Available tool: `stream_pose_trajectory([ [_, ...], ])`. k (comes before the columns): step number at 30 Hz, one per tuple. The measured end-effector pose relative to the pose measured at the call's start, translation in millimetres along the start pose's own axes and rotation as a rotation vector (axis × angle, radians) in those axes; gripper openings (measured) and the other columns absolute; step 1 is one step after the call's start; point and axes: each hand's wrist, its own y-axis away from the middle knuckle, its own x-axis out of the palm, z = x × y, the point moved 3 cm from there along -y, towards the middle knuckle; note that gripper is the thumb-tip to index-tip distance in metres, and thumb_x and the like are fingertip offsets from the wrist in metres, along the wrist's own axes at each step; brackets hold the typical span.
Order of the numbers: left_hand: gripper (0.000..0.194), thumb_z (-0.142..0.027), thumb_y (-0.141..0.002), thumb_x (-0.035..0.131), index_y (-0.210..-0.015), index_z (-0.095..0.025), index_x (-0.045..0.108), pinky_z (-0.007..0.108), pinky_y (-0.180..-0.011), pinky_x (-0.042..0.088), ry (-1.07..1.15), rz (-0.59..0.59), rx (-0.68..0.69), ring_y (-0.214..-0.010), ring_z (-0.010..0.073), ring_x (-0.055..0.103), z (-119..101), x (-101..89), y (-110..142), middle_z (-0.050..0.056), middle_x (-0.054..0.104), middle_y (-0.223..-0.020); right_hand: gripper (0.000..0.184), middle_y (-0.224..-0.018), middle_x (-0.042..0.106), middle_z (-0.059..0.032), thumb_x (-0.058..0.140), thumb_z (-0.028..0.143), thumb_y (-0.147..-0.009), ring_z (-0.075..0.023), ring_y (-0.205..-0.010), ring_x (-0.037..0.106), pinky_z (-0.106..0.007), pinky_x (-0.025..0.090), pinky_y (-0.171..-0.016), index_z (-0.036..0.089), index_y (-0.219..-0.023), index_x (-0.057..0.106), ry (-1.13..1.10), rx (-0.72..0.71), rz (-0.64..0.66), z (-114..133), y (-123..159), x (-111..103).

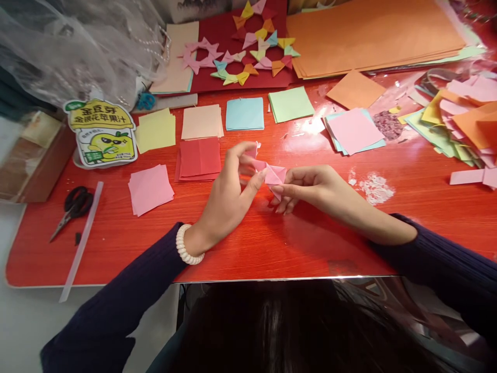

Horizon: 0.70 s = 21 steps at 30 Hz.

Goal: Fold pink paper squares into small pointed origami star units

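Between my two hands, above the red table (248, 248), is a small folded piece of pink paper (275, 175) with creased triangular faces. My left hand (235, 189) pinches its left side between thumb and fingers. On the other side, my right hand (306, 187) grips the lower right corner, its thumb on top and the other fingers curled below. Parts of the paper are hidden behind the fingertips. Nearest to my left hand lies a stack of red paper squares (200, 158), with a stack of pink squares (150, 189) farther left.
Yellow (156, 129), peach (202, 122), blue (244, 114) and green paper squares (291, 104) line the table behind my hands. Folded paper rings (243, 70) lie at the back. Black scissors (75, 204) rest at left, a pile of paper scraps (466, 119) at right.
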Motion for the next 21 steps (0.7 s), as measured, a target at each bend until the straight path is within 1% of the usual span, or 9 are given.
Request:
stream_pose_trajectory([
  [1, 0.031, -0.027, -0.086, 0.054, -0.115, -0.024, 0.046, 0.034, -0.088, 0.049, -0.142, -0.044, 0.122, -0.103, 0.0168, 0.056, -2.4, -2.2, -0.2, 0.007, 0.054, -0.112, 0.019, -0.070, 0.067, -0.0032, 0.063, 0.030, -0.081, -0.0131, -0.060, 0.065, -0.023, 0.052, -0.058, 0.016, -0.070, 0.061, -0.018, 0.003, -0.012, 0.5, 0.3, -0.1],
  [2, 0.032, -0.029, -0.086, 0.054, -0.116, -0.025, 0.047, 0.037, -0.094, 0.045, -0.264, -0.062, 0.235, -0.110, 0.0190, 0.051, -4.3, -3.3, -0.1, 0.008, 0.051, -0.118, 0.018, -0.070, 0.067, -0.0031, 0.063, 0.030, -0.081, -0.0130, -0.061, 0.065, -0.023, 0.052, -0.058, 0.016, -0.070, 0.061, -0.038, 0.000, -0.018, 1.1, 0.7, -0.2],
  [3, 0.032, -0.031, -0.085, 0.054, -0.117, -0.025, 0.049, 0.039, -0.099, 0.041, -0.356, -0.055, 0.325, -0.116, 0.0209, 0.047, -5.3, -3.5, 0.0, 0.008, 0.049, -0.122, 0.018, -0.071, 0.067, -0.0027, 0.063, 0.030, -0.081, -0.0129, -0.062, 0.065, -0.023, 0.052, -0.059, 0.016, -0.070, 0.062, -0.061, -0.010, -0.016, 1.4, 1.3, -0.3],
  [5, 0.036, -0.036, -0.086, 0.052, -0.120, -0.025, 0.048, 0.043, -0.103, 0.036, -0.450, -0.015, 0.423, -0.122, 0.0234, 0.042, -4.8, -2.7, 0.2, 0.007, 0.048, -0.126, 0.015, -0.072, 0.068, -0.0020, 0.063, 0.029, -0.082, -0.0125, -0.063, 0.065, -0.023, 0.052, -0.060, 0.016, -0.073, 0.063, -0.103, -0.027, -0.001, 1.2, 2.2, -0.6],
  [7, 0.038, -0.037, -0.088, 0.048, -0.124, -0.024, 0.046, 0.044, -0.103, 0.037, -0.456, 0.036, 0.436, -0.123, 0.0234, 0.042, -3.3, -1.3, 0.2, 0.007, 0.049, -0.127, 0.012, -0.073, 0.067, -0.0011, 0.063, 0.027, -0.081, -0.0122, -0.065, 0.065, -0.022, 0.052, -0.061, 0.017, -0.075, 0.064, -0.137, -0.033, 0.012, -0.1, 2.8, -1.2],
  [12, 0.036, -0.028, -0.089, 0.047, -0.123, -0.017, 0.046, 0.037, -0.103, 0.040, -0.358, 0.121, 0.367, -0.124, 0.0201, 0.043, -4.2, 0.5, 0.7, 0.011, 0.050, -0.126, 0.008, -0.076, 0.067, -0.0011, 0.063, 0.025, -0.081, -0.0126, -0.070, 0.065, -0.022, 0.053, -0.066, 0.019, -0.080, 0.068, -0.254, 0.002, 0.034, -2.0, 2.2, -0.9],
  [16, 0.032, -0.022, -0.090, 0.045, -0.122, -0.021, 0.048, 0.038, -0.104, 0.039, -0.297, 0.130, 0.332, -0.125, 0.0189, 0.042, -5.1, -1.2, 0.5, 0.008, 0.049, -0.128, 0.015, -0.081, 0.068, -0.0054, 0.060, 0.029, -0.083, -0.0165, -0.075, 0.066, -0.027, 0.054, -0.071, 0.016, -0.084, 0.069, -0.349, 0.041, 0.037, -1.7, 1.8, -0.8],
  [18, 0.033, -0.021, -0.089, 0.046, -0.122, -0.024, 0.049, 0.041, -0.104, 0.039, -0.282, 0.148, 0.333, -0.126, 0.0195, 0.041, -4.2, -1.2, 0.8, 0.007, 0.046, -0.131, 0.017, -0.084, 0.068, -0.0061, 0.060, 0.030, -0.084, -0.0169, -0.076, 0.066, -0.029, 0.053, -0.074, 0.016, -0.085, 0.069, -0.347, 0.034, 0.038, -1.8, 1.9, -1.6],
  [21, 0.033, -0.022, -0.089, 0.046, -0.121, -0.028, 0.050, 0.045, -0.106, 0.035, -0.278, 0.178, 0.346, -0.129, 0.0206, 0.037, -2.4, -0.3, 1.1, 0.004, 0.044, -0.135, 0.015, -0.093, 0.067, -0.0061, 0.061, 0.029, -0.083, -0.0167, -0.081, 0.065, -0.031, 0.052, -0.079, 0.017, -0.088, 0.068, -0.324, 0.036, 0.035, -2.7, 2.2, -2.8],
])
